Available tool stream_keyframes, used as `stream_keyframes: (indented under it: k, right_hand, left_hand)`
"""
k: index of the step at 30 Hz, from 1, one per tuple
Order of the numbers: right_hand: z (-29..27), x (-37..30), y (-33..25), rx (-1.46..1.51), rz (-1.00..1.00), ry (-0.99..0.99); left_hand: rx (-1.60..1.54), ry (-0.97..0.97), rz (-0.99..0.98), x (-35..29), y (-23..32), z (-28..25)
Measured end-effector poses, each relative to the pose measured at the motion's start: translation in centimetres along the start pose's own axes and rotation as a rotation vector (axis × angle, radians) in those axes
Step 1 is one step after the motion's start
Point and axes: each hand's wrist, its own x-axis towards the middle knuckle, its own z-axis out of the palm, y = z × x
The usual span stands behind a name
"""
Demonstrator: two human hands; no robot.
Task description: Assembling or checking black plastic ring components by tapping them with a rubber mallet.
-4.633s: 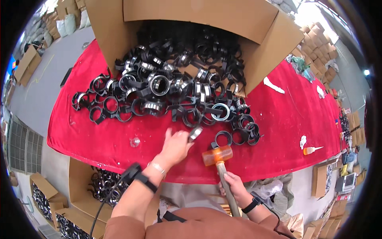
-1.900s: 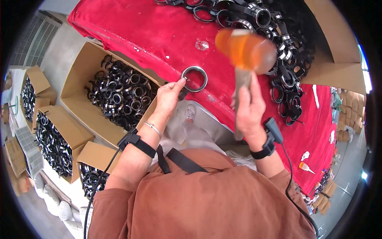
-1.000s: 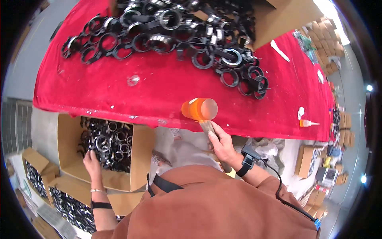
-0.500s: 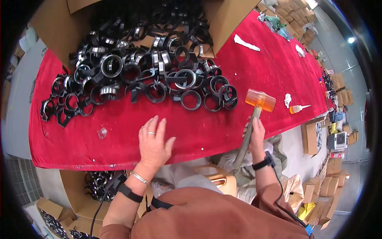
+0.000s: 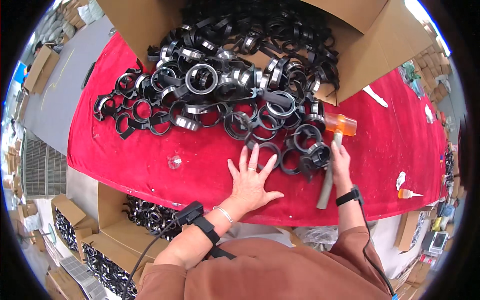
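A heap of black rings with arms and shiny metal bands [image 5: 202, 79] spills toward me across the red cloth. My left hand [image 5: 251, 184] lies at the heap's near edge with fingers spread. Its fingertips reach a loose black ring [image 5: 270, 156]; whether they press on it I cannot tell. My right hand [image 5: 341, 164] is wrapped round the wooden handle of a mallet [image 5: 341, 124] with a translucent orange head. That head is beside the heap's right end, close to several black rings [image 5: 306, 138]. The handle's free end points back toward me.
Behind the heap, an open cardboard box [image 5: 372, 57] holds more rings. The red-covered table [image 5: 125, 162] has its near edge before my body. On the right lie a small orange bottle [image 5: 407, 193] and crumpled white paper [image 5: 400, 180]. Filled cartons [image 5: 117, 240] stand below left.
The view has swung left. My left hand has come forward to the rings, its fingers spreading wider. The mallet, still in my right hand, has moved in beside the heap's right end.
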Motion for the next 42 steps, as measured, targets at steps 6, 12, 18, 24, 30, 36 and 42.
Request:
stream_keyframes:
  k: [6,12,18,24,30,36,42]
  right_hand:
    - [10.5,-2.7,-0.7,0.208,0.03,0.132]
    - [18.8,-1.8,1.1,0.007,-0.265,0.301]
    - [25.3,-2.6,-2.1,0.019,-0.171,0.286]
    - [20.2,-1.9,-2.7,0.086,-0.252,0.091]
    - [11.5,-2.5,-4.9,-0.105,-0.262,0.26]
    - [8.4,-6.1,-7.8,-0.25,-0.389,0.359]
    - [15.9,-18.9,-8.9,0.009,-0.145,-0.332]
  left_hand:
    - [0.064,0.052,-0.102,-0.7,-3.0,-1.7]
    - [0.353,0.261,-0.207,0.7,-9.0,-2.8]
    - [0.451,0.146,-0.258,1.3,-14.5,-6.2]
    - [0.025,0.069,-0.266,-1.2,-15.4,-11.0]
    - [0.118,0.206,-0.357,-4.9,-16.6,-12.3]
    - [-1.417,0.432,-0.609,-8.8,-17.4,-13.1]
    - [-2.0,0.652,-0.19,-11.2,-12.2,-12.2]
